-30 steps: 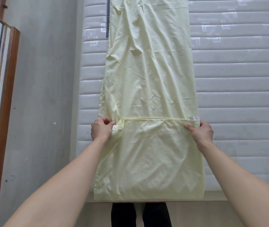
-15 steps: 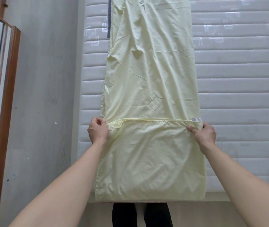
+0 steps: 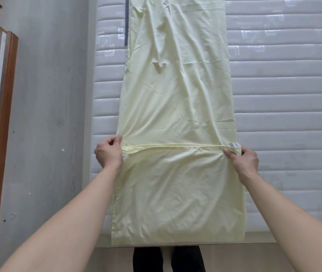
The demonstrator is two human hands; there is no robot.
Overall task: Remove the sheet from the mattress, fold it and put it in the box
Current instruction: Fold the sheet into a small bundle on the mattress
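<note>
Already off its fitted position, the sheet (image 3: pixel 177 99) lies as a long narrow strip down the bare mattress (image 3: pixel 285 107), its near end doubled over itself into a flat panel that reaches the bed's near edge. Both hands sit at the far edge of that panel, one at each corner. The left hand (image 3: pixel 108 152) has its fingers curled and its thumb pressed down on the sheet's left border, pinching the cloth there; the right hand (image 3: pixel 244 159) grips the opposite corner beside a small white tag (image 3: pixel 234 144), fingers curled round the hem. Holding both corners at once, spread to the strip's full width, likely keeps the folded edge straight and the layers square, so the fold stays even. The strip is laid lengthwise, probably so it can be folded end over end toward the far side. A wood-framed mirror (image 3: pixel 1 134) stands by the grey floor at left. No box is in view, so packing looks some way off.
</note>
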